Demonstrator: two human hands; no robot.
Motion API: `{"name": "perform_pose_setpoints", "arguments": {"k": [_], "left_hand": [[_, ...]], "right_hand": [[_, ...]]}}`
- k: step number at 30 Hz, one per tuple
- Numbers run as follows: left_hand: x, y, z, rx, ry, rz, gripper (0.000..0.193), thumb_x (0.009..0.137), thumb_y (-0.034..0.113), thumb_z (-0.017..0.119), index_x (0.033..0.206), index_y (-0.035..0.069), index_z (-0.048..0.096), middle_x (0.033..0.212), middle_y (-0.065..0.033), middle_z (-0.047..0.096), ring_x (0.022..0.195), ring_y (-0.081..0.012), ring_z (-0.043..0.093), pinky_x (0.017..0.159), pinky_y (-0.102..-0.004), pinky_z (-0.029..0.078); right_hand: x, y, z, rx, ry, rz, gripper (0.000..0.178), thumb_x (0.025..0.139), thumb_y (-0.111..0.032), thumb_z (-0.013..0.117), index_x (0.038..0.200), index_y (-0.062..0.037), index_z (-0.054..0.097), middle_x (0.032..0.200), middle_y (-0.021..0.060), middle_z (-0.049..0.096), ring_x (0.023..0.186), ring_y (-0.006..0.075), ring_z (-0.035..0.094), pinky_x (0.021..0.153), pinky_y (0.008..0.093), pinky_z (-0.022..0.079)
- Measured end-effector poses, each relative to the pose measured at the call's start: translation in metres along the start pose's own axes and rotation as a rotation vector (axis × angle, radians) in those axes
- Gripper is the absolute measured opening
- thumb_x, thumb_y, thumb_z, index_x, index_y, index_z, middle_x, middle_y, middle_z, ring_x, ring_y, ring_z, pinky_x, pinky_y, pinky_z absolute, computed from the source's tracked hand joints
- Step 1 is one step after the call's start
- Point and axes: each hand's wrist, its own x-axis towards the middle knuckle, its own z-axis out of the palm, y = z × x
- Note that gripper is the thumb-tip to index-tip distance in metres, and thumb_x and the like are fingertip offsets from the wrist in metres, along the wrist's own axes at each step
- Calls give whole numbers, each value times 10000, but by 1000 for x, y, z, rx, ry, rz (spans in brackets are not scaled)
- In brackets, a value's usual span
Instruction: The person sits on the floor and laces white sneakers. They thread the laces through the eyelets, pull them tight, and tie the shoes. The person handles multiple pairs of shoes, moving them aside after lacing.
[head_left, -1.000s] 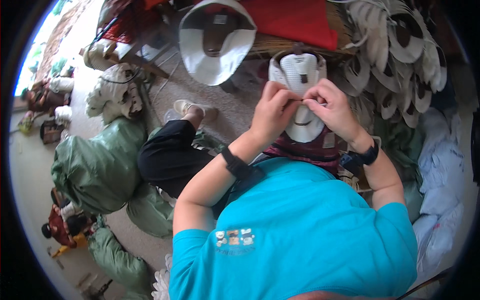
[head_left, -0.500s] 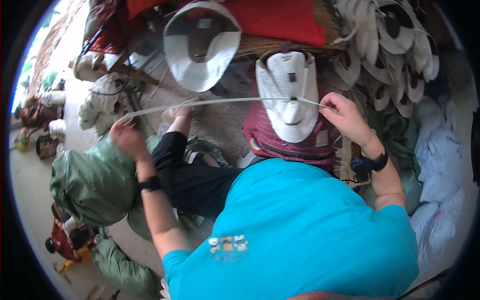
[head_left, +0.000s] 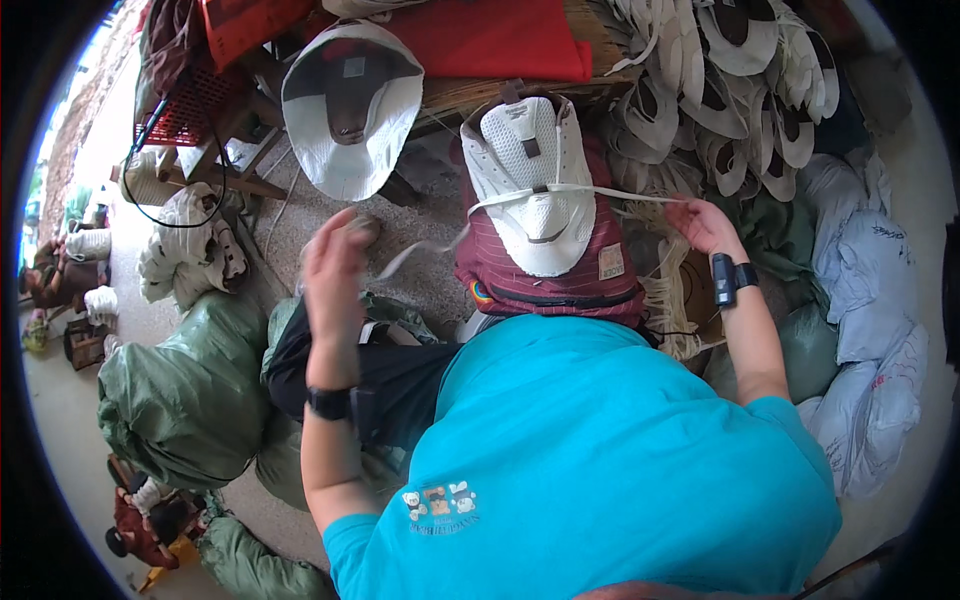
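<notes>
With our right hand (head_left: 703, 227) we hold one end of a thin, flat white fabric lace (head_left: 575, 187), which crosses a white mesh shoe upper (head_left: 545, 238) resting on maroon pinstriped cloth (head_left: 480, 262) in front of us. Our blurred left hand (head_left: 335, 265) is raised just beside the lace's curving other end. Beyond it we see a white oval upper (head_left: 350, 165) with a dark inside, near a smooth red cloth (head_left: 510, 42).

We see a maroon striped bag (head_left: 560, 290), a white shoe upper (head_left: 545, 235) lying on it, a brown bench top (head_left: 604, 45), red cloth (head_left: 500, 40) spread over it, a speckled grey floor (head_left: 432, 285), green sacks (head_left: 180, 390) resting there.
</notes>
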Motion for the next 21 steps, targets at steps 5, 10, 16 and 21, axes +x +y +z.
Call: {"name": "perform_pose_setpoints", "arguments": {"k": [5, 10, 16, 21], "left_hand": [[-4, -5, 110, -60, -352, 163, 289, 1032, 41, 471, 1305, -22, 540, 1120, -110, 679, 972, -132, 649, 869, -269, 526], [-8, -26, 136, -156, -337, 150, 235, 1028, 17, 455, 1247, -27, 532, 1108, -131, 674, 911, -141, 656, 816, -264, 526], [-21, -21, 135, -113, -372, -14, 241, 1021, -1, 417, 1243, -30, 508, 1085, -106, 686, 857, -87, 610, 743, -211, 484], [-28, -17, 137, -59, -345, 136, 263, 1034, 78, 496, 1270, -37, 495, 1095, -120, 685, 781, -33, 577, 660, -168, 460]], "right_hand": [[44, 12, -100, 550, 268, -90, 387, 858, 81, 392, 1230, 87, 498, 1012, 181, 626, 746, 227, 614, 695, 281, 514], [36, 21, -206, 732, 354, -1, 327, 856, 82, 358, 1154, 42, 486, 683, 19, 423, 487, 127, 355, 449, 241, 312], [9, 52, -202, 43, 457, -15, 166, 924, -8, 390, 1035, -20, 512, 620, -5, 403, 447, 118, 374, 390, 244, 287], [17, 17, -61, -189, 32, -122, 169, 972, -117, 519, 1063, 15, 571, 758, 33, 577, 518, 79, 427, 432, 220, 320]]}}
